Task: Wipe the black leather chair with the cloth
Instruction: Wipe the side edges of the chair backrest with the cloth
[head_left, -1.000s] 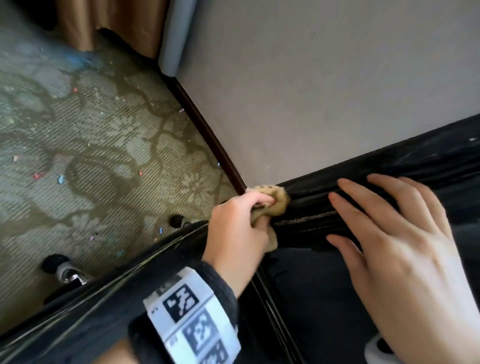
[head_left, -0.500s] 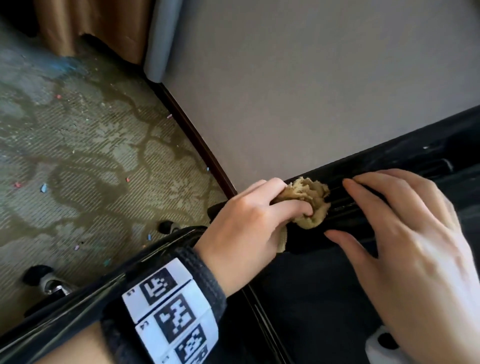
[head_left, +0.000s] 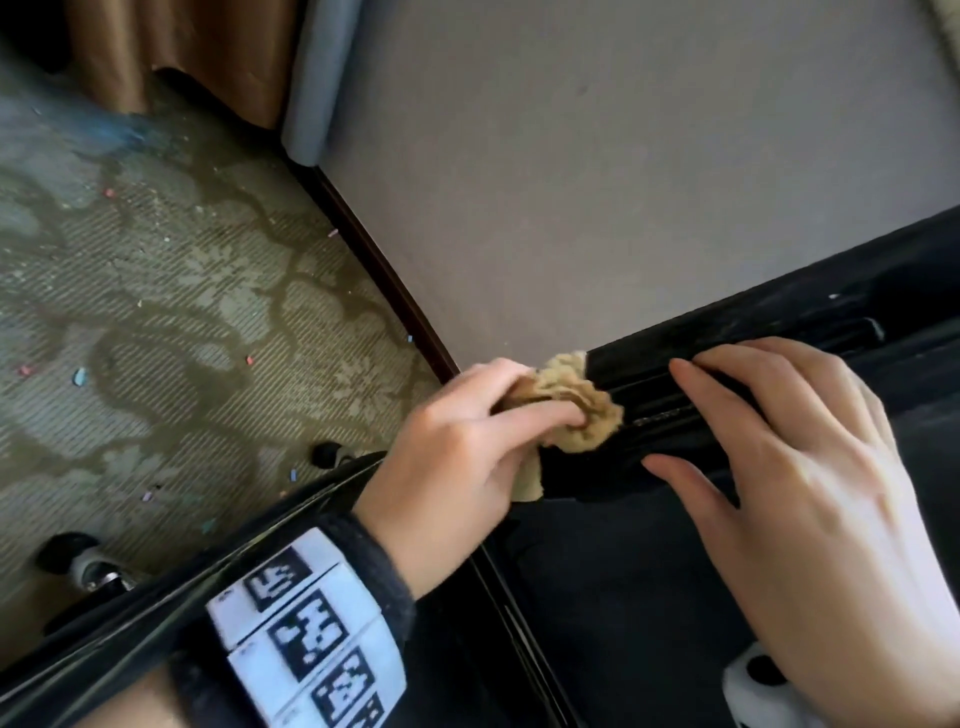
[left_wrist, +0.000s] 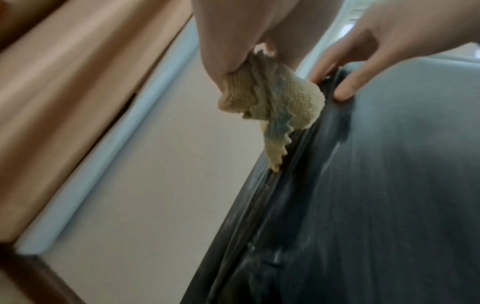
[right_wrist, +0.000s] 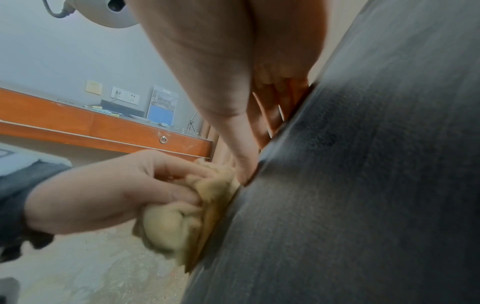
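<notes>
Gleaming black leather chair (head_left: 779, 332), crumpled tan cloth (head_left: 576, 405) against its seam

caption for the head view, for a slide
Left hand wipes the black chair's edge with a tan cloth; right hand rests alongside.

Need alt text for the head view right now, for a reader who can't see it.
The left hand grips a bunched tan cloth against the black leather chair edge, while the right hand rests fingers flat on it. Patterned carpet and a beige wall lie behind.
</notes>
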